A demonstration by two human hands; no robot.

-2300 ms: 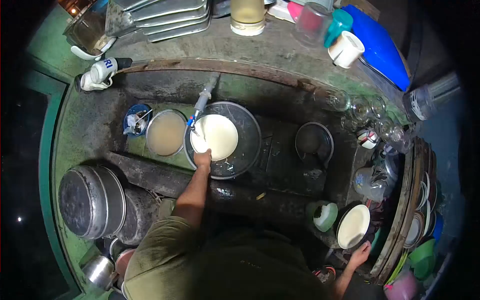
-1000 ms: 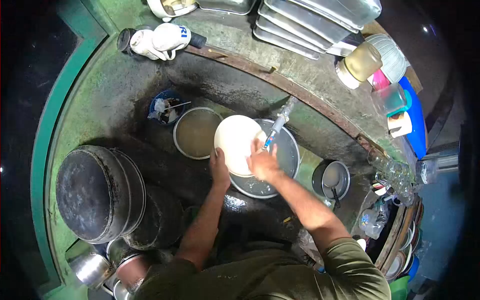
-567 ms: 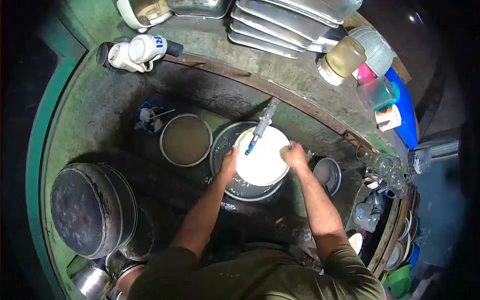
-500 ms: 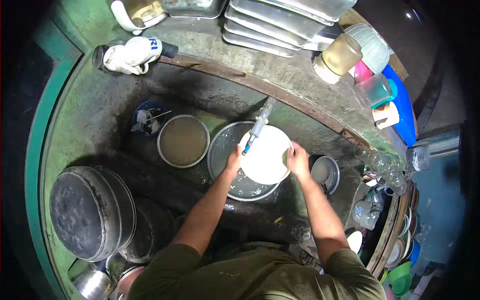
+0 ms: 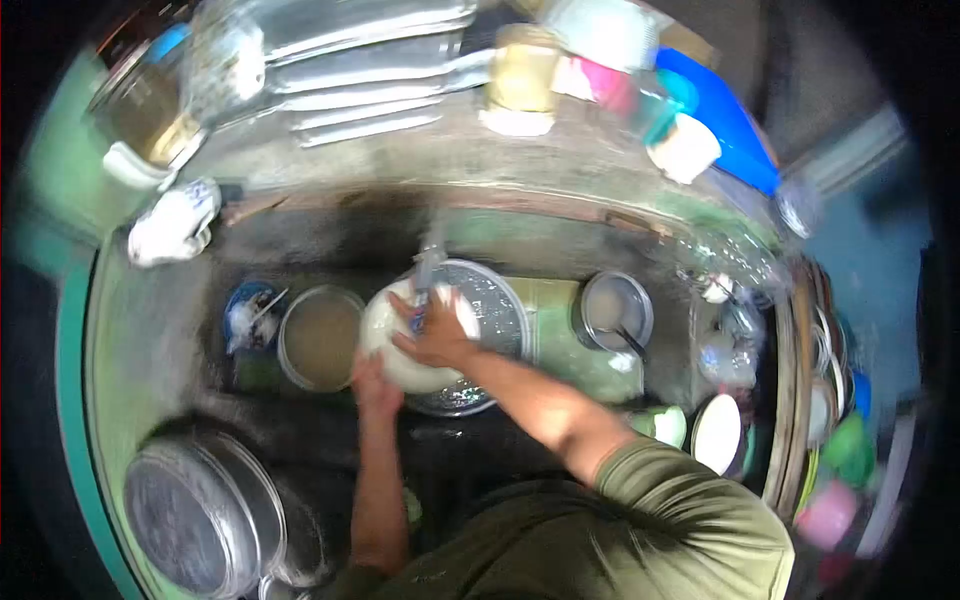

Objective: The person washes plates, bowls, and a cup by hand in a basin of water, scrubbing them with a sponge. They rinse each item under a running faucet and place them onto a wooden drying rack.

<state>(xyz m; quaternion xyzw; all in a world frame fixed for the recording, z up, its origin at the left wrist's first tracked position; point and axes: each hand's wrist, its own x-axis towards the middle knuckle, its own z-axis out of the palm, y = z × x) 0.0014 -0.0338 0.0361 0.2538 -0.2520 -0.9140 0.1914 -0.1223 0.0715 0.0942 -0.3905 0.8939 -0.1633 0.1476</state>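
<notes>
Left hand (image 5: 375, 385) grip pinches the near rim of the white plate (image 5: 385, 335), holding it over the steel basin (image 5: 497, 310) under the tap (image 5: 425, 268), probably so runoff lands inside. Right hand (image 5: 435, 338) lies spread flat on the plate face, likely rubbing. Bowl of murky water (image 5: 320, 342) sits just left.

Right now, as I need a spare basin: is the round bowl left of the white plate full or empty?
Full: the round bowl holds murky brown liquid across its whole width.
</notes>
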